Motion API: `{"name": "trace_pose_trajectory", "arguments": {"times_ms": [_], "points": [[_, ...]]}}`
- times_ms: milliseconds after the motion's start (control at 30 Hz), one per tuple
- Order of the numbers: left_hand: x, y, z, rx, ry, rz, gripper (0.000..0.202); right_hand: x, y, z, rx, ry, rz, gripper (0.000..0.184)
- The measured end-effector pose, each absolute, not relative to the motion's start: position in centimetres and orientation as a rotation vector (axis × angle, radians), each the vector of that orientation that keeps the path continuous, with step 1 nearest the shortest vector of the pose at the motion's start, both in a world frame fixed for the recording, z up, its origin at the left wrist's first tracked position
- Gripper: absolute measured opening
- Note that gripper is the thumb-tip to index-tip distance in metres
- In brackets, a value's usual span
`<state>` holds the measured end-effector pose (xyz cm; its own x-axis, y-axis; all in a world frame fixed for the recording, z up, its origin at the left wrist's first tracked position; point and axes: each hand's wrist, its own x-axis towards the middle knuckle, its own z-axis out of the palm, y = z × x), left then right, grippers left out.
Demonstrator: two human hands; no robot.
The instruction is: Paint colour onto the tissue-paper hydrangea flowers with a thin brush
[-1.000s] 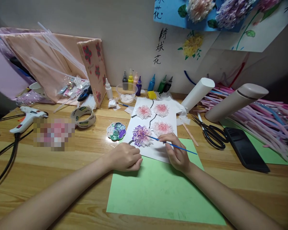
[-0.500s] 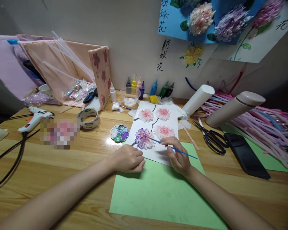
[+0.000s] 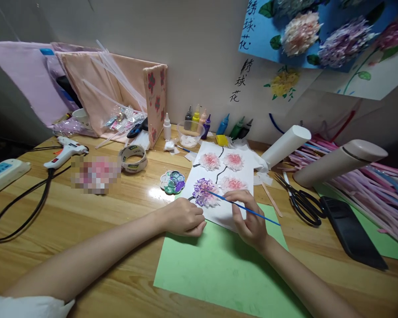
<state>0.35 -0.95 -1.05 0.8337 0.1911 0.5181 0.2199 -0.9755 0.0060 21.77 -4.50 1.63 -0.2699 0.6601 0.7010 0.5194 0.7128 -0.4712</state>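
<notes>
My right hand point(image 3: 250, 216) pinches a thin blue paintbrush point(image 3: 268, 218). Its tip is at a ruffled flower point(image 3: 203, 194) that is purple on the left and pale pink on the right. That flower lies low on a white sheet of paper point(image 3: 215, 215), below and beside several pink-centred flowers point(image 3: 209, 160) with dark painted stems. Curled into a loose fist, my left hand point(image 3: 184, 218) rests at the sheet's lower left corner. Under both lies a green sheet point(image 3: 219, 274). A flower-shaped paint palette point(image 3: 172, 182) with purple and green paint stands left of the white sheet.
Paint bottles point(image 3: 223, 124) and a clear bowl point(image 3: 189, 137) line the wall. Leftward are a tape roll point(image 3: 132, 160), a glue gun point(image 3: 66, 152) and a power strip point(image 3: 3, 173). Scissors point(image 3: 305, 205), a black phone point(image 3: 351, 232), a white roll point(image 3: 287, 143) and a bottle point(image 3: 340, 163) occupy the right.
The camera view has shifted, so everything sits further right. The brush tip stays at the purple flower, and both hands keep nearly the same pose.
</notes>
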Motion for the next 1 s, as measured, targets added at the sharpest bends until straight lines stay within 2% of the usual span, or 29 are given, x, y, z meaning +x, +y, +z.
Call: {"name": "trace_pose_trajectory", "arguments": {"times_ms": [200,533,1000], "points": [[0.4,-0.9,-1.5,-2.950,-0.338,-0.863,0.029,17.0,-1.7,4.3,-1.011,-2.117,0.194,0.012],[0.5,-0.8,-2.2,-2.974,-0.285,-0.845,0.028,15.0,-0.8,4.5,-1.111,-2.223,0.291,0.012],[0.4,-0.9,-1.6,-2.977,-0.321,-0.892,0.031,15.6,-0.2,5.3,-1.156,-2.064,0.455,0.014]]}}
